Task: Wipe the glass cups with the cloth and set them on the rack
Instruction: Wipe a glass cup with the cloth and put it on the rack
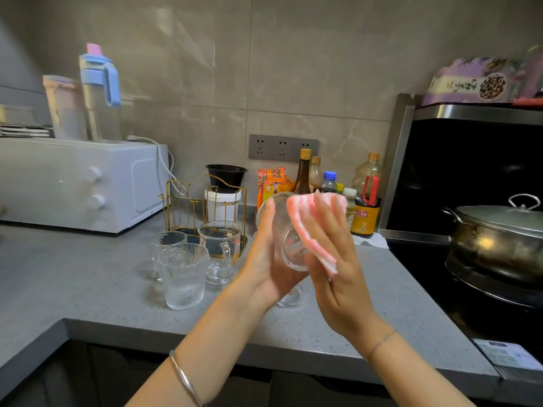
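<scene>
Upright, left hand (264,259) grips ribbed glass (279,221); flat right hand (338,277) presses cloth (305,212).

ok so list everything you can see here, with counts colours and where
held cup: one, clear ribbed, between hands
glass cups: four, clear, on counter
cloth: one, pink-white, against held cup
rack: one, gold, behind cups
counter: one, grey
microwave: one, white, left
jugs: two, blue and pink, atop microwave
sauce bottles: several, mixed, by wall
pot: one, steel, far right
left hand: one, holds held cup
right hand: one, fingers press cloth
</scene>
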The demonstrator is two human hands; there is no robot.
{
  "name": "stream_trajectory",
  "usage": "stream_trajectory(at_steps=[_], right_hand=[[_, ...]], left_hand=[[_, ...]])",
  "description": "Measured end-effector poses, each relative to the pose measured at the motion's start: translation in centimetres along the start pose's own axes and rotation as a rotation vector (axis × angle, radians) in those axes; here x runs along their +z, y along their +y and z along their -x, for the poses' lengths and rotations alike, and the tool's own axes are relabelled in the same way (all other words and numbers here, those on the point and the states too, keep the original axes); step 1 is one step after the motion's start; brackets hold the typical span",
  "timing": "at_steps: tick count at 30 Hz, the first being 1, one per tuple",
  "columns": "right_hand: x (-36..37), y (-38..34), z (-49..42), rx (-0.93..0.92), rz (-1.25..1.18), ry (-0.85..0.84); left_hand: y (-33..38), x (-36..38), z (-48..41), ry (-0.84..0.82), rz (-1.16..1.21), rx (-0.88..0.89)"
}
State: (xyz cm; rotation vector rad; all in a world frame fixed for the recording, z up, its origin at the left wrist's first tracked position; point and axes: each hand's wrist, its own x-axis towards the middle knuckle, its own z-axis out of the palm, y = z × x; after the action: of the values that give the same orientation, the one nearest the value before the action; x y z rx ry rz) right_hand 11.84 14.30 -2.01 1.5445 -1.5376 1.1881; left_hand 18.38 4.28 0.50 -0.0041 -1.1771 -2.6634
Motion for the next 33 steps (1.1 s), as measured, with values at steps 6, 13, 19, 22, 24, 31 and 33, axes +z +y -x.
stream_trajectory(at_steps=[6,13,19,22,24,31,33], right_hand=[[0.4,2.3,2.1,-0.287,0.325,-0.130],[-0.9,2.2,0.7,-0.415,0.474,-0.144],[-0.9,2.1,0.7,-0.255,0.443,-0.050],[-0.4,2.3,2.1,-0.261,0.439,-0.080],[-0.1,2.2,2.4,-0.339,0.481,-0.134],[-1.3,0.4,-0.9,-0.151,0.299,-0.008],[-2.4,-0.1,-1.8,0.131,-0.017,0.029]], left_hand=[[0.9,0.5,-0.4,-0.016,0.112,-0.149],[1.0,1.0,-0.1,-0.083,0.016,-0.167],[1.5,0.8,-0.3,-0.006,0.041,-0.085],[1.9,0.7,-0.2,0.044,0.110,-0.092],[1.7,0.8,-0.2,0.050,0.041,-0.091],[0.7,0.7,-0.6,-0.004,-0.109,-0.014],[0.1,-0.1,-0.4,0.023,-0.205,0.008]])
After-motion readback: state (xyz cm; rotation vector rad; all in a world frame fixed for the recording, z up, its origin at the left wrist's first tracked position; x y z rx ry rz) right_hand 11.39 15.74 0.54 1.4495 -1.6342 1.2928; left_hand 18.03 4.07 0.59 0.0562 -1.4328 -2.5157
